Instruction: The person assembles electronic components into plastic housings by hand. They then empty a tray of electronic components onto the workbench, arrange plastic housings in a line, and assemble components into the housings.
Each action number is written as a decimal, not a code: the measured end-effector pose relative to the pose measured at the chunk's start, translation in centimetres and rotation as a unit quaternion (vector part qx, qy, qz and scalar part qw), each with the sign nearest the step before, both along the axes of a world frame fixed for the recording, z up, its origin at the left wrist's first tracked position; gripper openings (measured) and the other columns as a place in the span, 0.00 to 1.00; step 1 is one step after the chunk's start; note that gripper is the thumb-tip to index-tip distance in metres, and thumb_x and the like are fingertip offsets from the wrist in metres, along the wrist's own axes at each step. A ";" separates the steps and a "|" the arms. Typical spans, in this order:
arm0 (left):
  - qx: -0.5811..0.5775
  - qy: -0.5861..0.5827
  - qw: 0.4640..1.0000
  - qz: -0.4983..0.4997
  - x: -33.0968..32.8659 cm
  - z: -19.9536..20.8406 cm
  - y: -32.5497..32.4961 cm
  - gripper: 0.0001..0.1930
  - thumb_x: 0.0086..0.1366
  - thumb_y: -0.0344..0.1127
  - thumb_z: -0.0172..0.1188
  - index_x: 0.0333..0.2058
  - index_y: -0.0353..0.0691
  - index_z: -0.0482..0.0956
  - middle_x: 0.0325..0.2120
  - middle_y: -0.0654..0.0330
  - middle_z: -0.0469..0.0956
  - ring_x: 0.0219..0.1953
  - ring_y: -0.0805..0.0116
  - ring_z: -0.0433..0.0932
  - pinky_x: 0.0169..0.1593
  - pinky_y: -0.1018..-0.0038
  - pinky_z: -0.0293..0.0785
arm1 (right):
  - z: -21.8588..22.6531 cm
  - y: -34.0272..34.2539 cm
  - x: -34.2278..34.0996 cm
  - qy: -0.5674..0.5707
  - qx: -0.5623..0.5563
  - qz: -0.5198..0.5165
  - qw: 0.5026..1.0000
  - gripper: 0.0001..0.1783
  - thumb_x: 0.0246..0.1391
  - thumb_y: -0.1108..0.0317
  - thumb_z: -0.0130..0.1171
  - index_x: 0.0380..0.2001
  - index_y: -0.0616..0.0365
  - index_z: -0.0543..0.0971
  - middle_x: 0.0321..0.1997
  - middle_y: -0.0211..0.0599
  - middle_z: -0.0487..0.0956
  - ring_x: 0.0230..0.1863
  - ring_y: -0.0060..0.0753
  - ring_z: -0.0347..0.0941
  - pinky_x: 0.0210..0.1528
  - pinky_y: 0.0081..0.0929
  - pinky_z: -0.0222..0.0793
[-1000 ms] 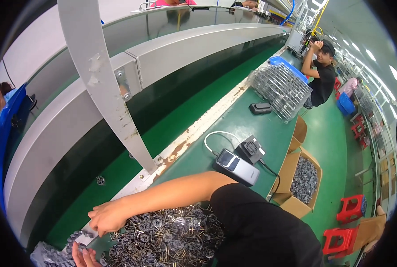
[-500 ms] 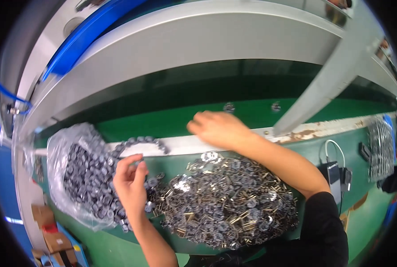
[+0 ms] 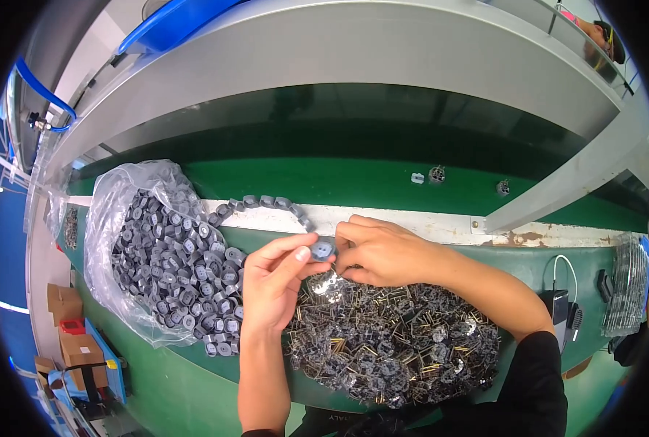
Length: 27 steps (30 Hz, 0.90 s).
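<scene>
My left hand (image 3: 270, 284) pinches a small grey round plastic housing (image 3: 323, 250) between thumb and fingers, its face turned up. Right beside it, the fingers of my right hand (image 3: 382, 253) are pressed together at the housing's edge; what they hold, if anything, is hidden. Below both hands lies a heap of dark parts with brass-coloured metal pins (image 3: 404, 357). Left of my left hand, loose grey housings (image 3: 182, 266) spill from a clear plastic bag (image 3: 104, 244). A curved row of grey housings (image 3: 267, 202) sits along the white rail (image 3: 368, 215).
Beyond the rail, a green belt (image 3: 324, 175) carries two pinned parts (image 3: 437, 173) and a small pale piece (image 3: 417, 178). A grey post (image 3: 572, 171) slants at the right. A device with a white cable (image 3: 557, 302) and stacked clear trays (image 3: 625, 284) lie right. Cardboard boxes (image 3: 80, 349) stand lower left.
My right hand has come back from over the rail to meet my left. The left hand, empty before, now holds a grey housing. A pale piece now shows on the belt; the view has shifted.
</scene>
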State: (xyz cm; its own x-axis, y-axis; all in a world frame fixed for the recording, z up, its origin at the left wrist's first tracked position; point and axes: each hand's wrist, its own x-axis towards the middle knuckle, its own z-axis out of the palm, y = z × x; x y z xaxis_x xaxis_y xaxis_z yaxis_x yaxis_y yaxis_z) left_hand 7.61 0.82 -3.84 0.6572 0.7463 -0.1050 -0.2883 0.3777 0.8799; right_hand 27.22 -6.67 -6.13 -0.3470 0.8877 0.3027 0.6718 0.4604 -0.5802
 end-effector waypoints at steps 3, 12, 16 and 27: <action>-0.027 -0.035 0.999 -0.007 0.0 -0.2 -0.1 0.08 0.64 0.23 0.53 0.41 0.28 0.76 0.37 0.48 0.79 0.39 0.54 0.82 0.44 0.67 0.83 | 0.6 0.2 0.2 0.061 0.017 -0.005 0.998 0.05 0.49 0.67 0.60 0.28 0.56 0.81 0.32 0.33 0.73 0.37 0.38 0.74 0.38 0.36 0.71; -0.095 -0.147 0.984 0.023 0.2 -0.7 0.2 0.04 0.64 0.24 0.52 0.37 0.31 0.73 0.35 0.47 0.79 0.39 0.53 0.82 0.46 0.70 0.81 | 3.7 0.1 0.7 0.488 -0.169 -0.078 0.853 0.07 0.54 0.80 0.59 0.37 0.67 0.81 0.32 0.38 0.80 0.33 0.27 0.80 0.32 0.20 0.75; -0.086 -0.069 0.993 0.039 1.0 0.1 -0.6 0.07 0.64 0.23 0.54 0.40 0.29 0.76 0.36 0.49 0.80 0.38 0.57 0.82 0.45 0.72 0.82 | 4.1 -0.1 0.4 0.554 -0.131 -0.076 0.819 0.05 0.53 0.79 0.60 0.35 0.65 0.80 0.34 0.34 0.79 0.35 0.22 0.78 0.34 0.20 0.75; -0.083 -0.049 0.994 0.052 0.4 -0.2 -1.7 0.09 0.63 0.22 0.58 0.42 0.29 0.78 0.37 0.51 0.81 0.37 0.65 0.82 0.43 0.72 0.84 | 4.7 -0.7 -1.5 0.258 0.045 -0.143 0.954 0.08 0.45 0.77 0.68 0.32 0.60 0.83 0.31 0.32 0.76 0.31 0.21 0.72 0.28 0.18 0.67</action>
